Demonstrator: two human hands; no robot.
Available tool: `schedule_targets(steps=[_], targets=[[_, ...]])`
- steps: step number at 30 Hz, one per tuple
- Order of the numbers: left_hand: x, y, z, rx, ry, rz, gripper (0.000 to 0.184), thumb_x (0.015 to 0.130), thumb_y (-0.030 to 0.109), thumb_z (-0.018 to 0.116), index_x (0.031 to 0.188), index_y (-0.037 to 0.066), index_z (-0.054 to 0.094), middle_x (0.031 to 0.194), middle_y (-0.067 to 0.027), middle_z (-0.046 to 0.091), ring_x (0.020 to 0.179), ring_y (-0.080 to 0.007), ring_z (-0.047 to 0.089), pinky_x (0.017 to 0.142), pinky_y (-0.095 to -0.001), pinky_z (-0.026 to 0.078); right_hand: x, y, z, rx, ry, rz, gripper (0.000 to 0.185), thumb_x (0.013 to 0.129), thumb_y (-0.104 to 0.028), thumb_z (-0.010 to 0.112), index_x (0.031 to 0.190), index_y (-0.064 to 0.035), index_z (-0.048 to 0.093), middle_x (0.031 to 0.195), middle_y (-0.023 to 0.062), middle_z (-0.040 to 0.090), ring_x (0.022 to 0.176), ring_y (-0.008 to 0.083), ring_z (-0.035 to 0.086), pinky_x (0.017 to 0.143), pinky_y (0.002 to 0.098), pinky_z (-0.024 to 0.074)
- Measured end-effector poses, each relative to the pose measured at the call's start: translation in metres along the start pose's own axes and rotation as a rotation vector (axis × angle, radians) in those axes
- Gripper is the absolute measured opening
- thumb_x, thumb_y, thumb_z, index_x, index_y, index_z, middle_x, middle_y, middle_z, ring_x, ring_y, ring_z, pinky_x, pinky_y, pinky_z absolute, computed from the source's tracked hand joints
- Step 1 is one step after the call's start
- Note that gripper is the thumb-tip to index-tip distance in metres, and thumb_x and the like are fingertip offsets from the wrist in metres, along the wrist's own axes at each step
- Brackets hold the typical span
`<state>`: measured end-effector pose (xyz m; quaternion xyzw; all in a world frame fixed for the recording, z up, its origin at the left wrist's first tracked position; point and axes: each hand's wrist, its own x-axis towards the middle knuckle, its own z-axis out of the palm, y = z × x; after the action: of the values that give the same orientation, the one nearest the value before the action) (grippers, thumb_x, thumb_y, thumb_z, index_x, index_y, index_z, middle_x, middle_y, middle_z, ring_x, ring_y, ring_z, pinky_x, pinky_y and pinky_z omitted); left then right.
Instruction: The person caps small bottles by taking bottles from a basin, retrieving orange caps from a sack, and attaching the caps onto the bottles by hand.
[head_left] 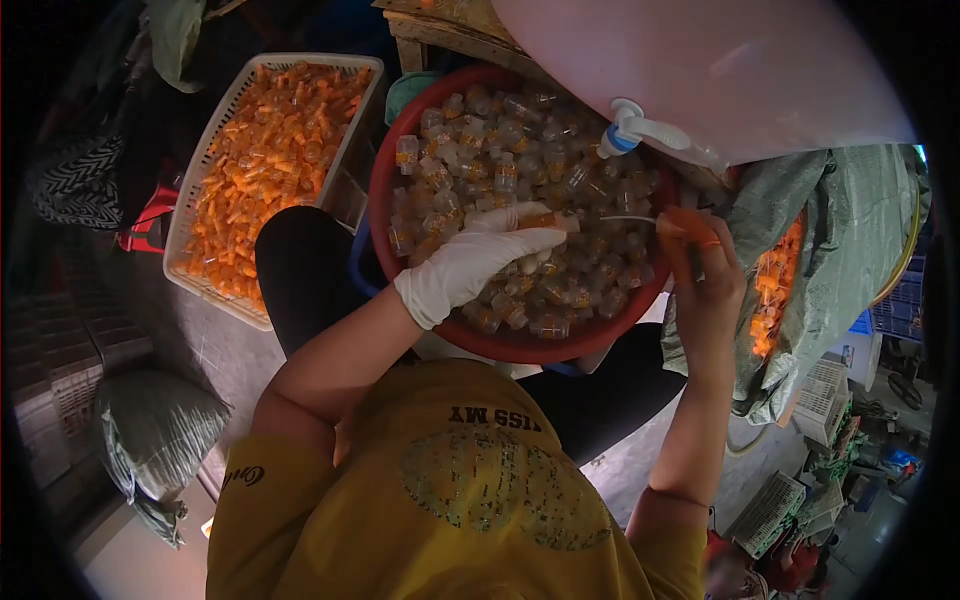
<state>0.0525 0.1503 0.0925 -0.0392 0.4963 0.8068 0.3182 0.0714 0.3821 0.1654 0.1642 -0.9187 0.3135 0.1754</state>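
Note:
My left hand [475,255], in a white glove, reaches over a red tub [382,190] full of small clear bottles [505,175] with orange markings. Its fingers are closed around one small bottle [570,224], whose open end points right. At the tub's right rim, my bare right hand [712,265] pinches an orange cap [682,228]. A thin whitish tube [628,218] sticks out from this cap toward the bottle, its tip apart from the bottle's mouth. My right fingertips partly cover the cap.
A white basket [190,190] heaped with orange caps stands at left. Above the tub's right side hangs a large pinkish container [720,70] with a white tap [640,130]. Orange pieces show inside a green sack [810,230] at right. A stuffed sack [160,430] lies lower left.

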Motion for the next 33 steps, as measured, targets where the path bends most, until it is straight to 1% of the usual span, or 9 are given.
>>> schedule_targets(steps=[7,13,16,19,22,25,27,29,33], targets=[[-0.013,0.005,0.004,-0.100,-0.403,-0.104,0.039,0.098,0.037,0.055,0.106,0.000,0.065,0.066,0.0006,0.054,0.055,-0.0072,0.047,0.052,-0.0198,0.036,-0.009,-0.016,-0.007,0.278,-0.225,-0.177,0.031,0.076,0.007,0.070,0.105,-0.0022,0.066,0.104,0.0101,0.064,0.092,0.0266,0.063,0.076,0.0311,0.0525],[-0.021,0.007,0.017,-0.056,-0.433,-0.199,0.036,0.100,0.033,0.053,0.104,0.000,0.065,0.066,0.0001,0.055,0.053,-0.0069,0.048,0.049,-0.0209,0.035,-0.017,-0.020,-0.008,0.280,-0.257,-0.160,0.032,0.075,0.006,0.071,0.105,-0.0016,0.066,0.103,0.0105,0.064,0.091,0.0268,0.063,0.078,0.0323,0.0523],[-0.031,0.011,0.031,0.106,-0.319,-0.065,0.031,0.099,0.030,0.055,0.103,0.000,0.064,0.067,-0.0021,0.057,0.056,-0.0081,0.051,0.052,-0.0211,0.039,-0.020,-0.023,-0.008,0.269,-0.271,-0.072,0.025,0.079,0.002,0.070,0.104,0.0000,0.066,0.097,0.0111,0.064,0.084,0.0259,0.063,0.074,0.0315,0.0512],[-0.028,-0.005,0.036,0.603,-0.209,0.507,0.022,0.093,0.023,0.061,0.105,0.004,0.062,0.075,-0.0033,0.059,0.063,-0.0121,0.056,0.068,-0.0258,0.047,-0.024,-0.011,-0.009,0.385,-0.409,0.067,0.018,0.086,-0.007,0.067,0.101,0.0017,0.064,0.088,0.0110,0.063,0.076,0.0232,0.060,0.067,0.0293,0.0481],[-0.026,-0.003,0.033,1.166,-0.016,1.087,0.027,0.086,0.023,0.064,0.109,0.011,0.060,0.083,-0.0024,0.058,0.074,-0.0148,0.059,0.089,-0.0368,0.045,-0.035,-0.003,-0.006,0.595,-0.480,0.266,0.022,0.092,-0.020,0.062,0.094,0.0018,0.064,0.079,0.0086,0.059,0.070,0.0189,0.055,0.062,0.0266,0.0436],[-0.031,-0.012,0.030,1.475,0.150,1.364,0.032,0.081,0.024,0.065,0.111,0.016,0.060,0.086,0.0026,0.056,0.079,-0.0133,0.058,0.099,-0.0442,0.037,-0.050,-0.001,0.006,0.974,-0.546,0.578,0.041,0.096,-0.040,0.056,0.096,0.0006,0.062,0.072,0.0021,0.054,0.066,0.0137,0.050,0.061,0.0259,0.0413],[-0.031,-0.023,0.023,1.541,0.233,1.488,0.032,0.081,0.027,0.065,0.112,0.019,0.061,0.084,0.0059,0.054,0.079,-0.0103,0.057,0.100,-0.0448,0.036,-0.066,-0.005,0.018,1.362,-0.502,0.773,0.047,0.095,-0.048,0.056,0.098,-0.0011,0.061,0.067,-0.0020,0.047,0.062,0.0117,0.045,0.061,0.0274,0.0393],[-0.031,-0.026,0.017,1.520,0.219,1.492,0.034,0.080,0.026,0.067,0.113,0.022,0.061,0.082,0.0082,0.053,0.078,-0.0097,0.056,0.102,-0.0426,0.035,-0.074,-0.010,0.025,1.577,-0.492,0.724,0.048,0.096,-0.048,0.054,0.098,-0.0004,0.060,0.065,-0.0028,0.043,0.060,0.0119,0.043,0.059,0.0285,0.0377],[-0.032,-0.021,-0.002,1.474,0.210,1.322,0.046,0.073,0.022,0.076,0.116,0.020,0.061,0.086,0.0077,0.058,0.080,-0.0104,0.058,0.104,-0.0411,0.032,-0.064,0.002,0.011,0.896,-0.597,0.834,0.059,0.099,-0.054,0.040,0.099,0.0001,0.063,0.076,0.0037,0.058,0.071,0.0163,0.058,0.064,0.0289,0.0465]])
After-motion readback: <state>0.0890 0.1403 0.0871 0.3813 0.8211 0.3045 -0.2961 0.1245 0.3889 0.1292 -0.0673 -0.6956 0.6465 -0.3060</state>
